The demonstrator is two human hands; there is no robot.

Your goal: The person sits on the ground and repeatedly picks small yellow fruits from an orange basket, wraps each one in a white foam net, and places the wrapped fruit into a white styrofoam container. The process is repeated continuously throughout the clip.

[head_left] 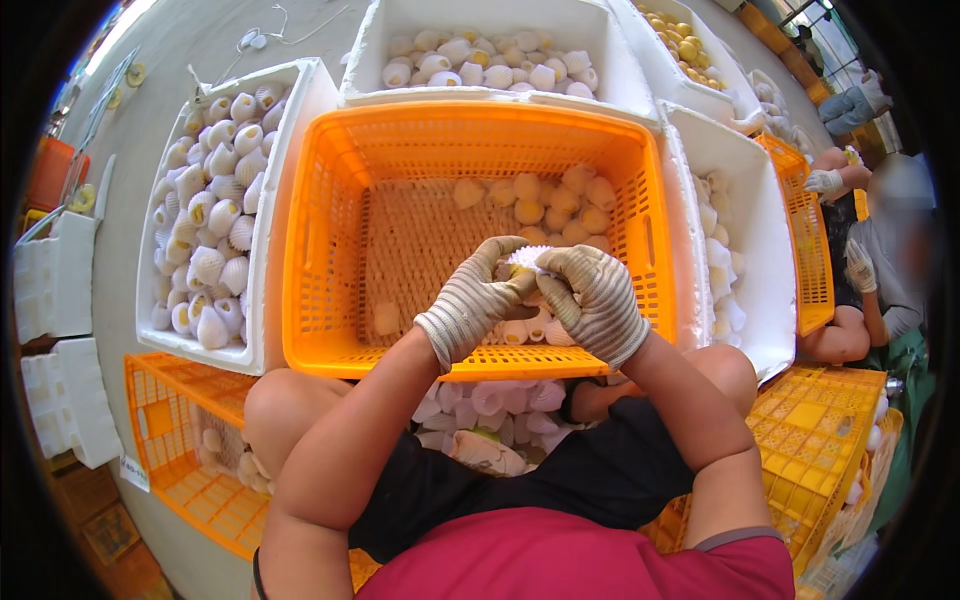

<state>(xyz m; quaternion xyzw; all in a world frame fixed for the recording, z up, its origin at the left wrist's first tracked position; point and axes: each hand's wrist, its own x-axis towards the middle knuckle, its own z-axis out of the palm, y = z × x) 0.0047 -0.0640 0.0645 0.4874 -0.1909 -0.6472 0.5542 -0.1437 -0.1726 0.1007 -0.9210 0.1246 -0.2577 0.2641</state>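
Above the near side of an orange plastic crate (480, 112), a yellow fruit (516, 271) is partly covered by a white foam net sleeve (529, 256). My left hand (476, 294), in a striped knit glove, grips the fruit from the left. From the right, my gloved right hand (600, 289) pinches the sleeve. Fingers hide much of the fruit. Below, inside the crate, sleeved fruits (562, 201) lie mostly at the right, on a woven-looking bottom. One pale piece (386, 319) rests at the near left. Several more sleeved fruits show beneath my hands.
White foam boxes of sleeved fruit stand left (294, 187), behind (487, 11) and right (769, 247). A farther box holds bare yellow fruits (684, 46). Loose foam sleeves (487, 397) lie between my legs. Orange crates (187, 480) flank me. At right sits a person with gloved hands (859, 266).
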